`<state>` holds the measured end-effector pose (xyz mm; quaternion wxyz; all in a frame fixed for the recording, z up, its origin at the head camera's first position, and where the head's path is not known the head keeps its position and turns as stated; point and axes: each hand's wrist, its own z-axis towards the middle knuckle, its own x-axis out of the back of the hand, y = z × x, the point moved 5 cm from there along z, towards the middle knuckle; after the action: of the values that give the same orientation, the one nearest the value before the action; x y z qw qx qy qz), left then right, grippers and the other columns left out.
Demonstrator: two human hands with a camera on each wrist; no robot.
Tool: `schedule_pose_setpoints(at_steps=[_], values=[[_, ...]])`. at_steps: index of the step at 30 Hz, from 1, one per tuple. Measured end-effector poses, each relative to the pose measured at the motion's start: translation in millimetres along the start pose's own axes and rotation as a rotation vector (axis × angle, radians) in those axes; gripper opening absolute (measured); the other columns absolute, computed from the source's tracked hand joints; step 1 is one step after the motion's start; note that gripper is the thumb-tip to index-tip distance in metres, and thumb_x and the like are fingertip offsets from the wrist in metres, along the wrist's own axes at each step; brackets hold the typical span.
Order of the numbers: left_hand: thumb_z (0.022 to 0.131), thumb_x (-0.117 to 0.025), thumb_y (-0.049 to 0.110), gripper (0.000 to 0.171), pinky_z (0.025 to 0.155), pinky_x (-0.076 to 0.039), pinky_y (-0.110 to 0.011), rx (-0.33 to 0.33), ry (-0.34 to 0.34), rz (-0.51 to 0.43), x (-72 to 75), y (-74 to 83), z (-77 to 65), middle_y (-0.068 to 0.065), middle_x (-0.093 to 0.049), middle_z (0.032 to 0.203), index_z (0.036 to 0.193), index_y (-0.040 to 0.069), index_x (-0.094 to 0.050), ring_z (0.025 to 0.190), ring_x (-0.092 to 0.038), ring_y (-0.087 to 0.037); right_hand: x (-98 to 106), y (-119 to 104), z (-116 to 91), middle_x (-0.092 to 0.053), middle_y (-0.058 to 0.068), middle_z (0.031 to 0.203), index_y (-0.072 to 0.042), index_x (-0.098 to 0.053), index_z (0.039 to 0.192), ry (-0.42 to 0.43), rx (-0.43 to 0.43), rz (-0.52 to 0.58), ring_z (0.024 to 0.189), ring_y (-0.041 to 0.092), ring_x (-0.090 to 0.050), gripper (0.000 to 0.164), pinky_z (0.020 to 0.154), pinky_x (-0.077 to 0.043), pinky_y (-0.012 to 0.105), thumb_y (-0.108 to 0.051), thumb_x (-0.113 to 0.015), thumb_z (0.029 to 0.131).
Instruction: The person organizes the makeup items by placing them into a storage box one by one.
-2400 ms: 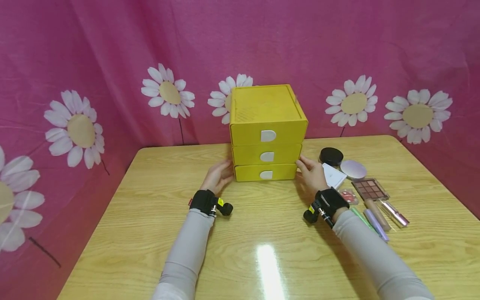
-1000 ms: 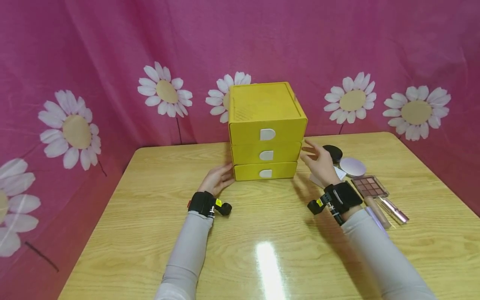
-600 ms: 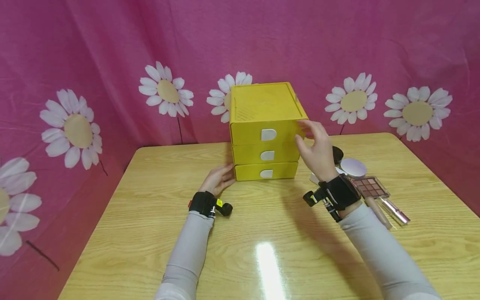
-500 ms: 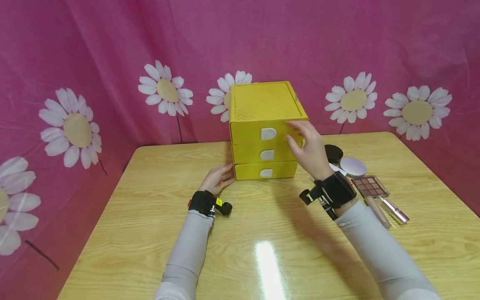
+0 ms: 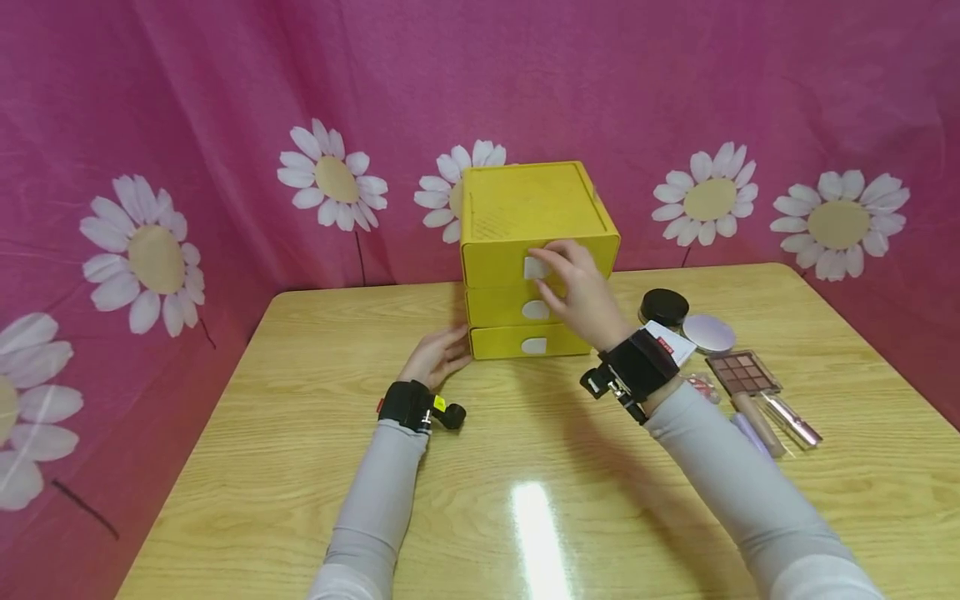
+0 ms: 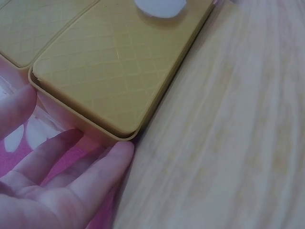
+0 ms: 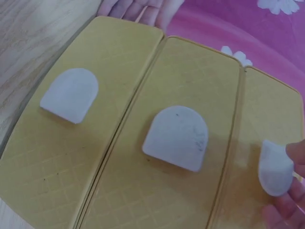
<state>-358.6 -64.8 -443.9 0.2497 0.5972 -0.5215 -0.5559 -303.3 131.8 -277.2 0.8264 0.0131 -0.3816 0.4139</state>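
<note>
A yellow three-drawer organizer stands on the table, all its drawers closed. Each drawer front bears a white rounded handle, such as the middle one. My right hand is at the top drawer, its fingertips on either side of that drawer's handle. My left hand is against the organizer's lower left side. In the left wrist view, its fingertips touch the edge beside the bottom drawer, with the fingers spread and loosely bent.
Makeup lies to the right: a black round jar, a lilac round compact, a white flat case, an eyeshadow palette and several tubes, one of them shiny pink. A pink flowered curtain hangs behind the wooden table.
My right hand has left the organizer's right side, risen and moved left across the front to the top drawer's handle. My left hand has stayed at the lower left side.
</note>
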Motion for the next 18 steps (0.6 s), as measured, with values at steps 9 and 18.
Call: schedule_pose_setpoints(at_steps=[9, 18], values=[[0.095, -0.049, 0.011, 0.052, 0.104, -0.032, -0.044, -0.005, 0.005, 0.003, -0.1, 0.8, 0.0, -0.015, -0.02, 0.149, 0.14, -0.005, -0.028, 0.133, -0.023, -0.035, -9.0, -0.5, 5.8, -0.048, 0.015, 0.095, 0.002, -0.06, 0.104, 0.081, -0.004, -0.038, 0.088, 0.032, -0.041, 0.027, 0.076, -0.038, 0.038, 0.005, -0.067, 0.078], [0.095, -0.049, 0.01, 0.05, 0.104, -0.032, -0.044, -0.003, 0.002, 0.01, -1.1, -0.3, 0.6, -0.015, -0.022, 0.148, 0.139, -0.005, -0.03, 0.133, -0.025, -0.034, -9.6, -0.3, 5.7, -0.048, 0.014, 0.092, 0.002, -0.061, 0.098, 0.119, -0.006, -0.059, 0.087, 0.031, -0.042, 0.022, 0.075, -0.04, 0.037, 0.007, -0.067, 0.078]])
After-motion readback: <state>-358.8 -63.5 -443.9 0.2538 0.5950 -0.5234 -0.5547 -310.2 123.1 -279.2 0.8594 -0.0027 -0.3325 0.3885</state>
